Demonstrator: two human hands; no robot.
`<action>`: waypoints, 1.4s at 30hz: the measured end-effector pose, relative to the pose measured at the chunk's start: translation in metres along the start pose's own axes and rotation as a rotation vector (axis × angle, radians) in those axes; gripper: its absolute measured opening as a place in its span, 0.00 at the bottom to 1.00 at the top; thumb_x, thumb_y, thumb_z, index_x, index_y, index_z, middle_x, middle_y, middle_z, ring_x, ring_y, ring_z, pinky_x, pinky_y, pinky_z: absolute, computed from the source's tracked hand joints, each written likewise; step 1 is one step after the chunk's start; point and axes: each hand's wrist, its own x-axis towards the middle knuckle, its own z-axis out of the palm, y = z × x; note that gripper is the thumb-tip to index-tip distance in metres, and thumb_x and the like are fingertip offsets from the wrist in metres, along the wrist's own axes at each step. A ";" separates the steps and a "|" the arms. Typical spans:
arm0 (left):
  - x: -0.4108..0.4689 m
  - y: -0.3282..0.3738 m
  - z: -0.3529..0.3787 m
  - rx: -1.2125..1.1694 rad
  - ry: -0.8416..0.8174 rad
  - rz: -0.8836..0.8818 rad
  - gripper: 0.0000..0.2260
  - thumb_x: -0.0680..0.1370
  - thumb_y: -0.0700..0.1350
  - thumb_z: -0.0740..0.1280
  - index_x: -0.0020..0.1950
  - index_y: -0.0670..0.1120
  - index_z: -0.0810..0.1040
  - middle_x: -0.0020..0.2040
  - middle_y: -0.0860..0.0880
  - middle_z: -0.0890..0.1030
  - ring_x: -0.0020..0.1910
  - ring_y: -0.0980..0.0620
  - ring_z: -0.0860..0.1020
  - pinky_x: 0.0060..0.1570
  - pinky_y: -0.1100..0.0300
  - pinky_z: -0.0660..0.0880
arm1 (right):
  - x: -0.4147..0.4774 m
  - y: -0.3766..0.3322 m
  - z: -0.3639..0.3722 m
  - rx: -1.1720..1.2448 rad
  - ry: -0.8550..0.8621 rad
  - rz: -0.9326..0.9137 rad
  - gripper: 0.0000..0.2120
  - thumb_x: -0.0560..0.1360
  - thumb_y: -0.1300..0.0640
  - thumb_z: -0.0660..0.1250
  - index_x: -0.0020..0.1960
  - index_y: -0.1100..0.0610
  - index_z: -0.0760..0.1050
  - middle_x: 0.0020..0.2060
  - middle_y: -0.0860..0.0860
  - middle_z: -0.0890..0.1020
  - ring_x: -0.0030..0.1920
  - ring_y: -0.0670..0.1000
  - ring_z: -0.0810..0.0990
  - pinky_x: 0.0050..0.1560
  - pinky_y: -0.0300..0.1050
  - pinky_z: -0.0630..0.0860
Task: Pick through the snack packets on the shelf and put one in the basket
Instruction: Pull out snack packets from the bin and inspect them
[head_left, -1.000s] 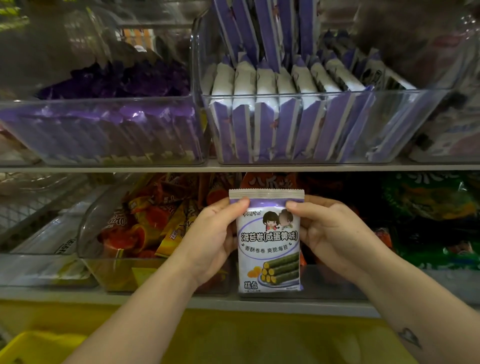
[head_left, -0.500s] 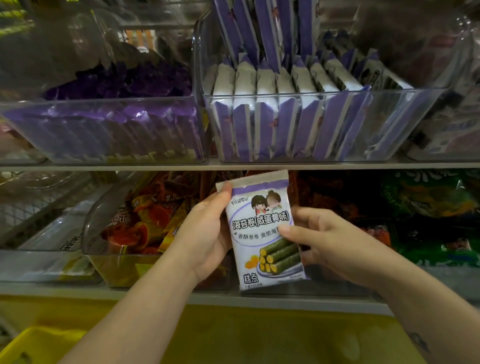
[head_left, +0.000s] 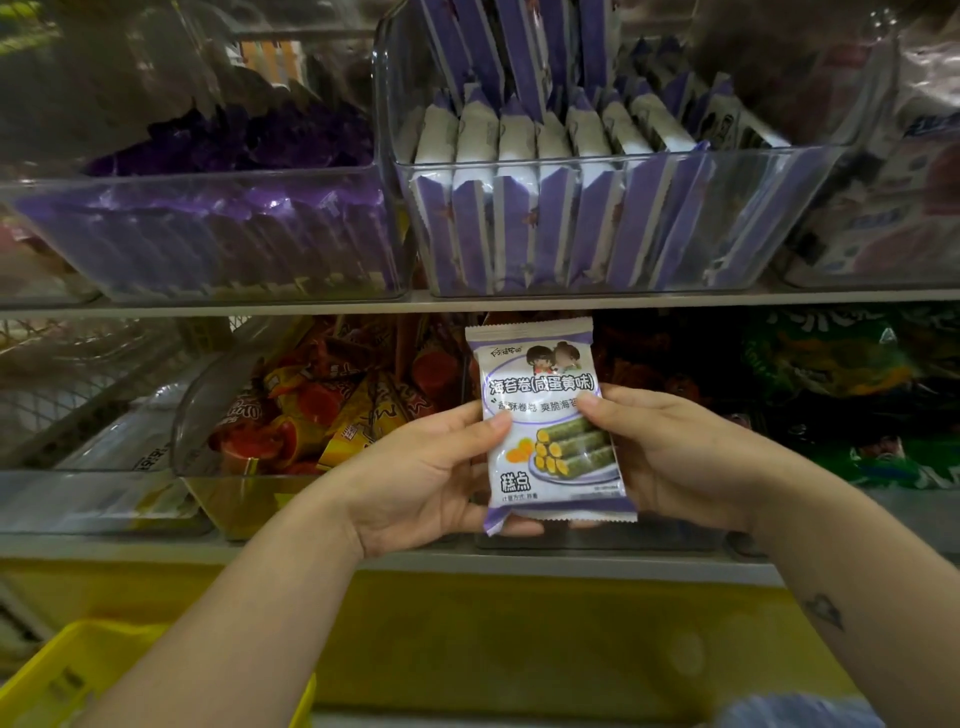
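Observation:
A white and purple seaweed-roll snack packet (head_left: 545, 384) is held upright in front of the lower shelf, its printed face toward me. My left hand (head_left: 426, 478) grips its left edge with the thumb on the front. My right hand (head_left: 670, 452) grips the right edge the same way. Several matching packets (head_left: 550, 197) stand in a clear bin on the upper shelf. The yellow basket (head_left: 78, 670) shows at the bottom left, under my left forearm.
A clear bin of dark purple packets (head_left: 208, 228) sits upper left. Orange and red packets (head_left: 322, 410) fill a clear bin on the lower shelf, left of my hands. Green packets (head_left: 852, 395) lie to the right. A yellow shelf front (head_left: 519, 639) runs below.
The packet went from tilted to upright again and sits slightly lower. Both hands shifted down its sides, thumbs now on the middle of the front.

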 end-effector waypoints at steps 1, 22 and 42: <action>-0.001 -0.001 0.001 -0.013 -0.017 -0.006 0.18 0.78 0.47 0.63 0.68 0.49 0.74 0.63 0.41 0.80 0.59 0.42 0.81 0.44 0.49 0.83 | -0.001 0.000 0.000 0.004 -0.004 0.004 0.17 0.79 0.53 0.58 0.64 0.58 0.73 0.56 0.60 0.83 0.57 0.59 0.82 0.57 0.58 0.79; 0.006 -0.010 0.008 0.367 0.396 0.310 0.30 0.63 0.65 0.73 0.60 0.57 0.68 0.62 0.53 0.76 0.53 0.59 0.82 0.49 0.54 0.81 | -0.003 0.010 0.024 -0.298 0.054 -0.224 0.20 0.73 0.48 0.65 0.60 0.57 0.68 0.51 0.55 0.85 0.52 0.54 0.85 0.45 0.52 0.83; -0.004 -0.002 -0.008 0.574 0.410 0.557 0.26 0.68 0.49 0.75 0.62 0.65 0.71 0.60 0.57 0.79 0.56 0.60 0.80 0.45 0.64 0.79 | 0.000 0.008 0.021 -0.645 0.317 -0.585 0.18 0.71 0.57 0.73 0.56 0.40 0.75 0.46 0.41 0.82 0.48 0.45 0.82 0.46 0.40 0.81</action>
